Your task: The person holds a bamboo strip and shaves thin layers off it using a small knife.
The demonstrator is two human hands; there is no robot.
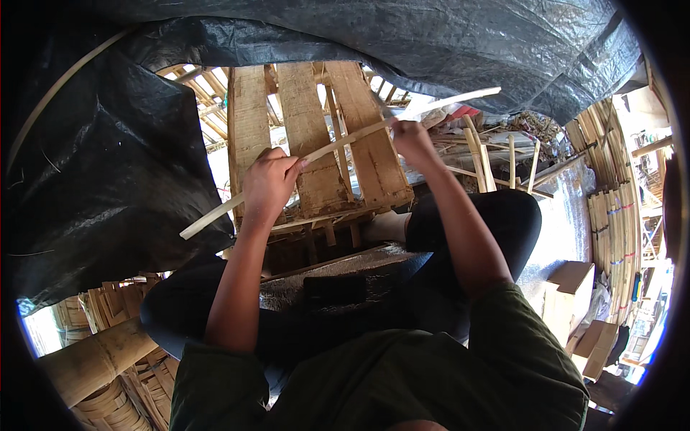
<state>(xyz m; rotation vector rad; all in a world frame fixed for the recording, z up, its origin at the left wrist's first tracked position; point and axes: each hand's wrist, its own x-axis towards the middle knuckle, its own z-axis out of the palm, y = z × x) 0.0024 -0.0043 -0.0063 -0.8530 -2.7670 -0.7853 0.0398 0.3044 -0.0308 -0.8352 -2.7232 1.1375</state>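
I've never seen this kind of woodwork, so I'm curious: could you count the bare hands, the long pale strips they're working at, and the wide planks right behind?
Hands (left hand, right hand): 2
Long pale strip: 1
Wide planks: 3
Total: 6

Matt wooden strip (345, 141), glossy plastic sheet (460, 43)

Readable markings: 0. No text, number or sign can be made out on the long pale flat strip of wood or bamboo (345, 141), the black plastic sheeting (108, 194), the tan cardboard box (573, 276) or the dark green cloth shirt (402, 373).
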